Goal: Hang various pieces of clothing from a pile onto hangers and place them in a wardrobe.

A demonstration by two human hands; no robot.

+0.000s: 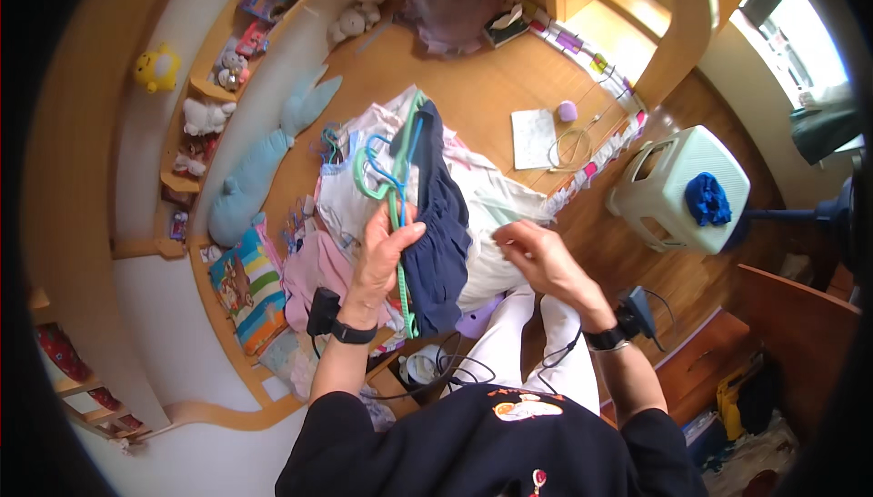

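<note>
My left hand (390,244) is closed around a green plastic clothes hanger (361,173) and a blue hanger (382,168), whose hooks stick up above my fingers. A dark navy garment (440,244) with a gathered waist hangs beside the green hanger, to the right of my thumb. My right hand (535,255) is over a white garment (487,251) with its fingers bent; whether they pinch its cloth I cannot tell. Further light-coloured clothes (344,193) lie heaped behind the hangers. A pink garment (317,272) lies left of my left wrist.
A light blue plush toy (252,176) and a colourful pillow (249,292) lie along the left side. Paper (534,139), a coiled cable (573,149) and a purple object (567,111) are on the wooden surface. A white plastic stool (689,190) bearing blue cloth (708,199) stands right. Cables cross my lap.
</note>
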